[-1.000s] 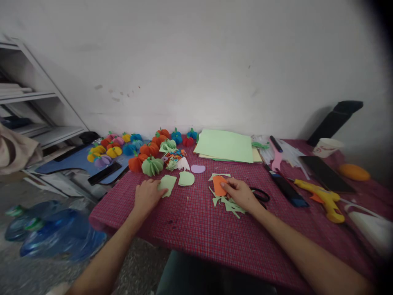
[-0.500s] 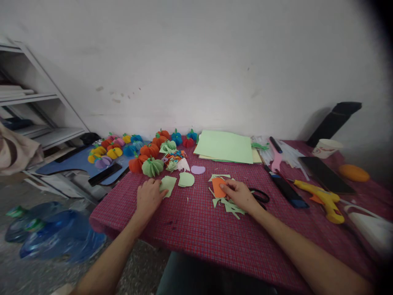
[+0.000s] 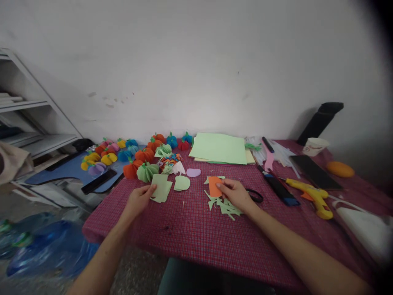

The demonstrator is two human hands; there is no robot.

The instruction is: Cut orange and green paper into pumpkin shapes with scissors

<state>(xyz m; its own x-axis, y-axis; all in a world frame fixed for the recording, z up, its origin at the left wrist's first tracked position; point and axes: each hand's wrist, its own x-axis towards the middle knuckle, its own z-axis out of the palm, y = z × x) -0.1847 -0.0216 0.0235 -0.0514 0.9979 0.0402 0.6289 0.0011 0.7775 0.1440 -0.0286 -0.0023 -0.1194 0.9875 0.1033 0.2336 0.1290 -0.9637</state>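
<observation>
My left hand (image 3: 138, 199) pinches the near edge of a small stack of light green paper squares (image 3: 161, 187) and lifts it a little off the red checked tablecloth (image 3: 196, 229). My right hand (image 3: 236, 194) rests on a pile of green paper scraps (image 3: 221, 205), its fingertips on an orange paper piece (image 3: 214, 185). A green rounded cut-out (image 3: 181, 183) and a lilac one (image 3: 193, 172) lie between the hands. Black scissors (image 3: 254, 195) lie just right of my right hand.
Paper pumpkins (image 3: 144, 155) in several colours crowd the far left, some on a blue board (image 3: 67, 168). Green sheets (image 3: 218, 148) lie at the back. A yellow glue gun (image 3: 310, 195), a black phone (image 3: 313, 171), a paper cup (image 3: 313, 146) and an orange (image 3: 339, 169) sit right. Water bottles (image 3: 37, 246) lie on the floor.
My left hand went from lying on the green squares to pinching their edge and raising them. The view shifted slightly right. My right hand stayed on the orange piece.
</observation>
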